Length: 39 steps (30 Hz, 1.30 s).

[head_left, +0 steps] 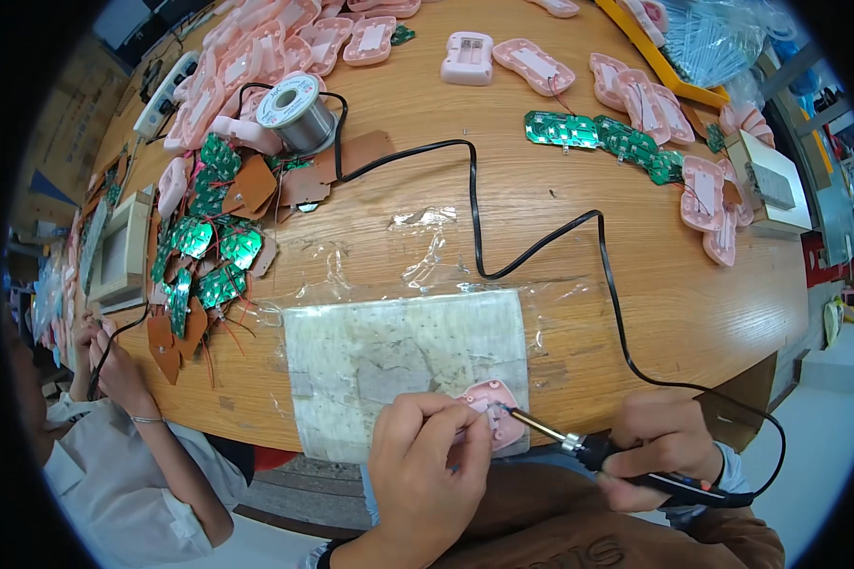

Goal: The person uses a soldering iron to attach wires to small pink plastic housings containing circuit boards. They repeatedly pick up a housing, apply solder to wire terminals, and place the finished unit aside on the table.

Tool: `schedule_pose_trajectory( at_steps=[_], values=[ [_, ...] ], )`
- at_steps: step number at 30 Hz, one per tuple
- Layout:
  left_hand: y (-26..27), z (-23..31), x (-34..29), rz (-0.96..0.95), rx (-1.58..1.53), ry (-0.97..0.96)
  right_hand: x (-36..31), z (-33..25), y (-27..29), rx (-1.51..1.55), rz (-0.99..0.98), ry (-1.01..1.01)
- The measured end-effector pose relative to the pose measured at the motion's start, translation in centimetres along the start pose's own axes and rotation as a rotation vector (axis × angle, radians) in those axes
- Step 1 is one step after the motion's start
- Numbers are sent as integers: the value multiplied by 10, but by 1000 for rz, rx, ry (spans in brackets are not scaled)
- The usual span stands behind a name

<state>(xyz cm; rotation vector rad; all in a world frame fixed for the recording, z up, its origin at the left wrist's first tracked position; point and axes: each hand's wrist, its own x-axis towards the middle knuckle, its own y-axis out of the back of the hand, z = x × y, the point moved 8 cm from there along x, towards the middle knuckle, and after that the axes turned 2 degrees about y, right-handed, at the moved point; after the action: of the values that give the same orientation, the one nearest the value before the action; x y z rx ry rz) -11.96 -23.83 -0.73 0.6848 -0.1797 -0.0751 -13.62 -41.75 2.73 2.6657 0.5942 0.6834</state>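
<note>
My right hand is closed around the dark handle of a soldering iron. The iron's tip reaches left to a pink plastic shell, which lies at the right front of a worn, whitish mat. My left hand is closed at the shell's left side, its fingers pinched near the iron's tip. What those fingertips hold, if anything, is hidden behind the hand. From the iron's handle a black cord loops round and runs back across the table.
A solder spool stands back left beside heaped pink shells. Green circuit boards and brown boards lie at left, more green boards at back right. A yellow-edged tray sits far right. Another person's hands are at left.
</note>
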Motion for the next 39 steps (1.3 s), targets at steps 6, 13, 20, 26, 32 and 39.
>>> schedule_pose_trajectory(
  at_steps=[6,13,20,26,32,39],
  values=[
    [1,0,0,-16,12,-8,-2,1,2,25,41,-11],
    [0,1,-2,-117,-50,58,-11,-3,6,65,31,-42],
    [-3,2,-2,-136,-33,92,-13,-1,-2,30,16,-19],
    [-2,8,4,-142,51,-6,-9,-8,-7,-67,-73,30],
    [-2,12,6,-184,143,-24,-7,-12,-9,-87,-117,71],
    [35,15,50,101,-141,-41,-27,-9,41,-94,337,8]
  ],
)
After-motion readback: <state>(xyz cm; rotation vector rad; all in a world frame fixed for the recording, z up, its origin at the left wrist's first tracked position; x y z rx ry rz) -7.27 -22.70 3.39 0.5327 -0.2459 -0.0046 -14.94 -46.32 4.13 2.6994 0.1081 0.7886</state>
